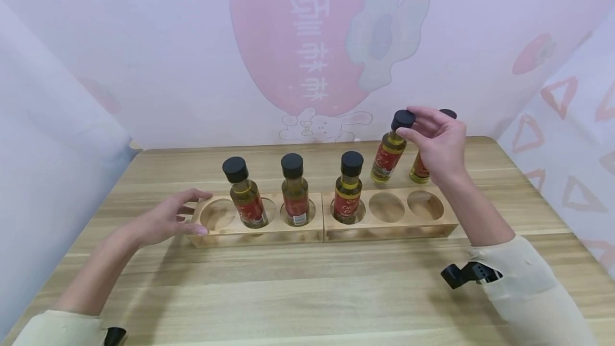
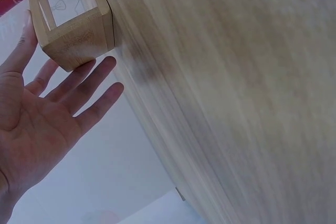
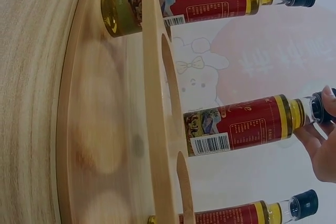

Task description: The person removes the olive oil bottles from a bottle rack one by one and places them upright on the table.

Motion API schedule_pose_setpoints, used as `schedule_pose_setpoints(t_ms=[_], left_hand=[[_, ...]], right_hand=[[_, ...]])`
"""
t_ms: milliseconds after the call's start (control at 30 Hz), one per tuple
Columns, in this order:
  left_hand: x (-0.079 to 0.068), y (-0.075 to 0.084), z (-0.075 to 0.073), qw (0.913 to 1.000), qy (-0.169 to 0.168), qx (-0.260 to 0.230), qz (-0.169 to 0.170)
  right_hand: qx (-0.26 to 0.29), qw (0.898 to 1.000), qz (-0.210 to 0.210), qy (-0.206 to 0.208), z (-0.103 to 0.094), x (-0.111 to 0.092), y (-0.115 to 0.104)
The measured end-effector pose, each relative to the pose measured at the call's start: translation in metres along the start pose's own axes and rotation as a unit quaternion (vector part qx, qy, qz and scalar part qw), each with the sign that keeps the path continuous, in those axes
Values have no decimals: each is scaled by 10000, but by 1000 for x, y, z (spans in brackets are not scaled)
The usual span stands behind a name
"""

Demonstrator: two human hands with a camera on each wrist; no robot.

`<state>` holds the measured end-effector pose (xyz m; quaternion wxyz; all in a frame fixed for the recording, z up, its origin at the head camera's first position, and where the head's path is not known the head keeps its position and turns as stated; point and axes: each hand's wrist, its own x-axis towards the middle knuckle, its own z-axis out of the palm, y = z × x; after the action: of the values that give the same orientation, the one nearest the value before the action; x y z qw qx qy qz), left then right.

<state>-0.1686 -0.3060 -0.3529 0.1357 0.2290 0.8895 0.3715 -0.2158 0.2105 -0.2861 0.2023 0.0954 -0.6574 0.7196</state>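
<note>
My right hand (image 1: pixel 441 146) pinches the black cap of an olive oil bottle (image 1: pixel 387 158) with a red label. That bottle tilts behind the right wooden rack (image 1: pixel 413 231), near its vacant middle hole; the right wrist view shows its label and barcode (image 3: pixel 210 144). My left hand (image 1: pixel 168 219) touches the end of the left wooden rack (image 1: pixel 259 238), thumb at the front and fingers spread, as the left wrist view shows at the rack's end face (image 2: pixel 79 45). Two bottles stand in the left rack, in the middle (image 1: pixel 251 207) and right (image 1: pixel 295 199) holes. Another bottle (image 1: pixel 348 199) fills the right rack's left hole.
Behind the right rack another oil bottle (image 1: pixel 420 171) stands, partly hidden by my right hand. The two racks sit end to end on the wooden table (image 1: pixel 298 292). A printed pale curtain (image 1: pixel 182 68) hangs behind the table.
</note>
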Motion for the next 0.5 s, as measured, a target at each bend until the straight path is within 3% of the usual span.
schedule_pose_setpoints(t_ms=[500], left_hand=[[-1,-1,0,9999,-5,-70,101]], right_hand=[[-146,9994,270,144,2,5,12]])
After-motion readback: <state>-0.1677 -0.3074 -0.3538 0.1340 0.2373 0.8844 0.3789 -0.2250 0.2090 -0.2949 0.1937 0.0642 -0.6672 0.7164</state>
